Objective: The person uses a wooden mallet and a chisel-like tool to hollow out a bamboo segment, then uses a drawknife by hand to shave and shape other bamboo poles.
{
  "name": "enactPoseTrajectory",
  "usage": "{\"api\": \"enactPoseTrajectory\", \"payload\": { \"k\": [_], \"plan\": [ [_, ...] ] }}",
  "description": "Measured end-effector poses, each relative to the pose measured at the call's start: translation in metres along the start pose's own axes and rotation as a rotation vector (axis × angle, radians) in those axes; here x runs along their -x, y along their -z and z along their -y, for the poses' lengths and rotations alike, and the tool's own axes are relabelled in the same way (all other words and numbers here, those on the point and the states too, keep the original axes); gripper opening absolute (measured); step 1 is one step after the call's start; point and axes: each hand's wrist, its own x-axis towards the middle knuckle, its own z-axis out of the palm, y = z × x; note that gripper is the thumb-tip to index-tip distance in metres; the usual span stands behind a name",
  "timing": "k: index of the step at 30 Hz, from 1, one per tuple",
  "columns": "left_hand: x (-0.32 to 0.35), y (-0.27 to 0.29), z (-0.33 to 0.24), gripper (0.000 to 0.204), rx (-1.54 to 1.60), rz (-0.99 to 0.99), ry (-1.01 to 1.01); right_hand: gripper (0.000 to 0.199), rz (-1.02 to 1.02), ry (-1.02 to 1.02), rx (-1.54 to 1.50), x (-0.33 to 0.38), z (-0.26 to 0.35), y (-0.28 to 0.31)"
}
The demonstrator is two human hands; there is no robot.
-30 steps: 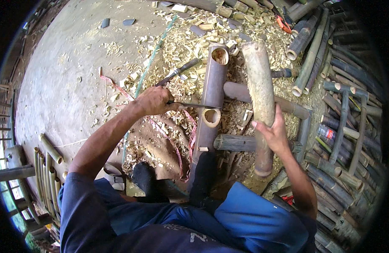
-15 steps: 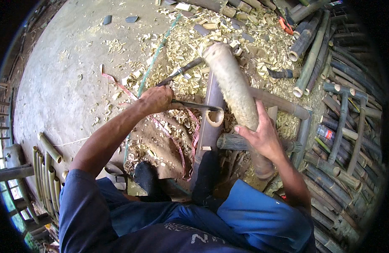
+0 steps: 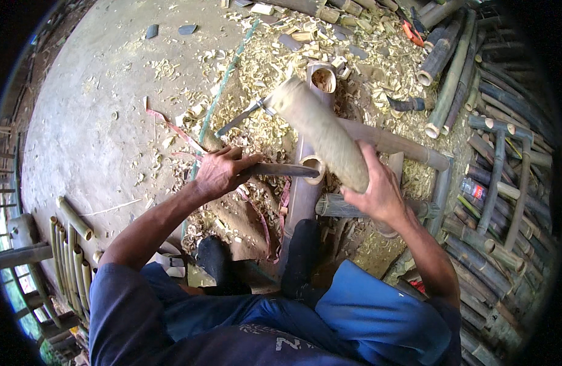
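My left hand [image 3: 223,172] is closed round a flat, dark, chisel-like blade [image 3: 284,169]. Its far end rests at the rim of a cut hole [image 3: 311,166] in a thick bamboo pole [image 3: 300,204]. In my right hand [image 3: 381,190] is a thick, pale wooden club [image 3: 320,131], gripped towards its lower end and blurred by motion. The club slants up to the left, above the pole, and covers part of it. Beyond my left hand, a second bladed tool [image 3: 239,119] lies over the shavings, its upper end partly behind the club.
My dark-covered feet [image 3: 302,244] are by the pole. A crosswise bamboo pole [image 3: 394,143] joins it on the right. Pale shavings [image 3: 263,67] litter the floor. Stacked bamboo [image 3: 506,183] lines the right side; several bamboo lengths [image 3: 67,256] stand at left.
The club's upper end has swung left and slightly down, uncovering another hole at the pole's far end. The blade in my left hand has turned to show its broad side, and that hand sits slightly lower.
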Motion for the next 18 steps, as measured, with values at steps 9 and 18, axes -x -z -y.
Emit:
{"api": "enactPoseTrajectory", "payload": {
  "k": [9, 18],
  "plan": [
    [-0.002, -0.003, -0.005, 0.044, -0.186, 0.199, 0.140, 0.096, 0.184, 0.588, 0.841, -0.018, -0.043, -0.014],
    [-0.019, -0.002, -0.042, 0.052, -0.111, 0.281, 0.082, 0.097, 0.238, 0.836, 0.525, 0.032, -0.047, -0.010]
  ]
}}
